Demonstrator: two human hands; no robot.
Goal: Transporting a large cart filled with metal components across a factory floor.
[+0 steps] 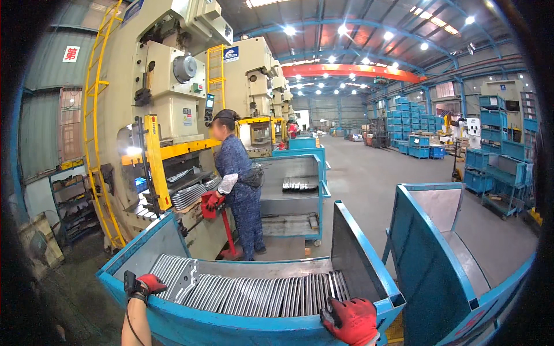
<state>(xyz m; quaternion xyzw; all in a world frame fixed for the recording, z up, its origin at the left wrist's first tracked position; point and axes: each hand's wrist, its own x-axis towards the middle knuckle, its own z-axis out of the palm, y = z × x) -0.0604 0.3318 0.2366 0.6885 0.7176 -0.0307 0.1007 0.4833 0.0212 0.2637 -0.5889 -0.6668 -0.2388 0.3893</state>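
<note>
My left hand (151, 284), in a red and black glove, is closed over the near rim of a blue metal bin (242, 324) at its left part. A small dark device with a cable sits at that wrist. Farther right, my right hand (353, 320), also gloved in red, has its fingers curled over the same near rim. Inside the bin a long row of stamped metal plates (248, 295) stands on edge, packed closely and leaning. At the row's left end, one plate (183, 271) shows its flat face with holes. Neither hand touches the plates visibly.
A co-worker (239, 173) in dark blue stands beyond the bin at a cream press (173, 86), near a red stand (228, 230) and stacked metal parts (187, 195). Another blue bin (427, 248) stands close on the right; a blue cart (294, 196) is farther ahead.
</note>
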